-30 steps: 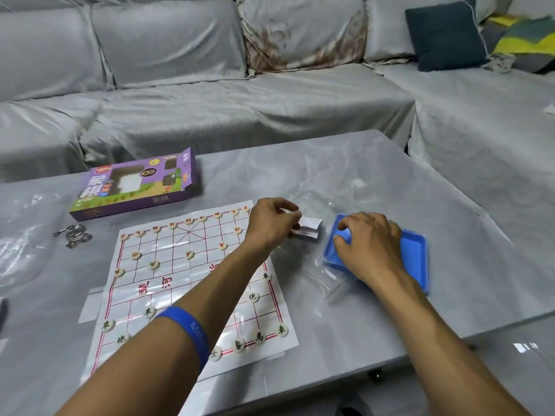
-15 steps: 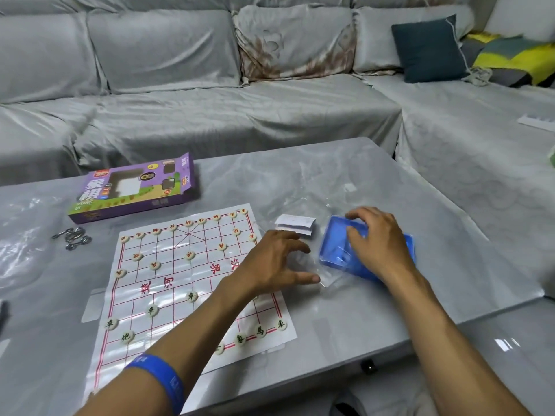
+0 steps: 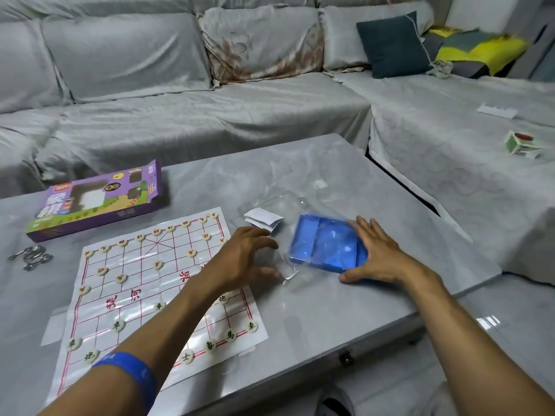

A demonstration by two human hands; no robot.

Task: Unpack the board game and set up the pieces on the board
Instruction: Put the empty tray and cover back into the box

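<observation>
blue tray (image 3: 326, 246) lies just left of the right hand (image 3: 380, 255), fingers spread against its edge; left hand (image 3: 243, 259), fingers loosely open, hovers beyond its other end.

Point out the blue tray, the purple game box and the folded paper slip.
blue tray (image 3: 309, 235), head view, left compartment floor.
purple game box (image 3: 99, 202), head view, top face.
folded paper slip (image 3: 264, 219), head view, top sheet.

Round pieces (image 3: 251, 326) on the paper board (image 3: 144, 295) read 車, 馬, 士, 炮.
</observation>
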